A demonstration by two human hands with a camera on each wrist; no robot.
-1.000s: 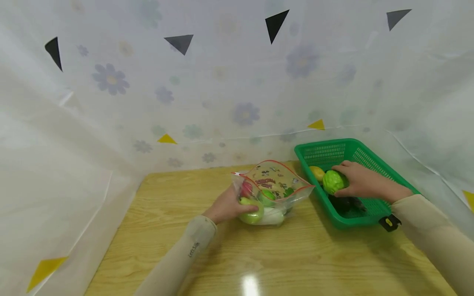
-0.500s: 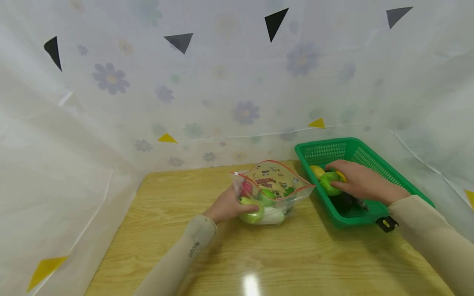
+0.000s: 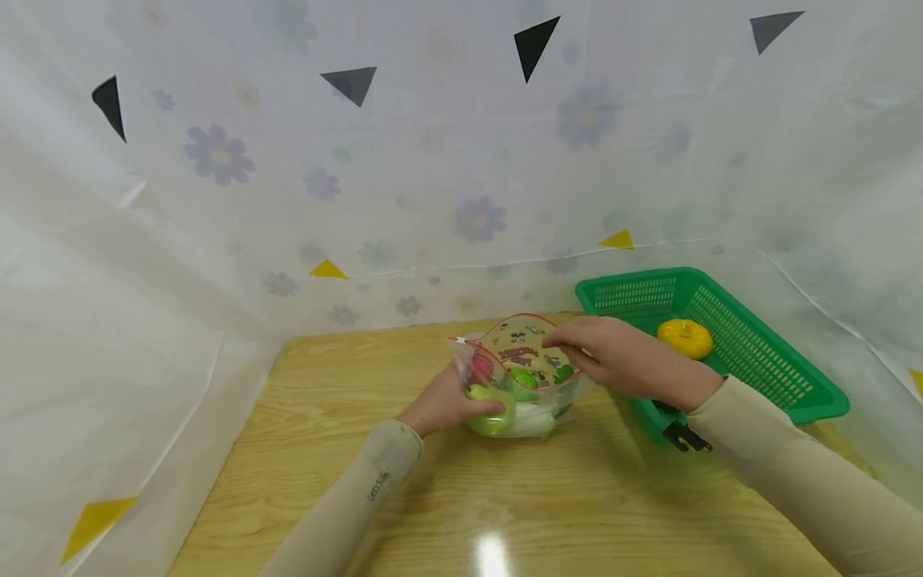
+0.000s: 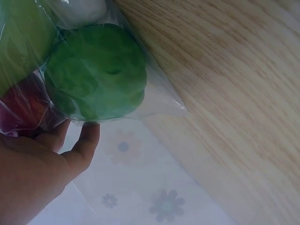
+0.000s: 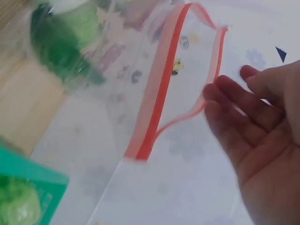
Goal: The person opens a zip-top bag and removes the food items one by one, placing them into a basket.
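On the left, the left hand (image 3: 445, 403) is gripping a clear zip bag (image 3: 521, 340), its thumb lying across a light-green fruit (image 3: 492, 423) inside. The bag is resting on the table (image 3: 346, 393), its red-edged mouth gaping. The right hand (image 3: 613, 354) is hovering by that mouth's right side, holding nothing, fingers loosely bent. Farther right, a green basket (image 3: 750, 353) is holding a yellow pumpkin (image 3: 685, 338).

wall (image 3: 433, 176) — white, flower-printed | table (image 3: 461, 497) — wood-grained | glare (image 3: 493, 554) on tabletop
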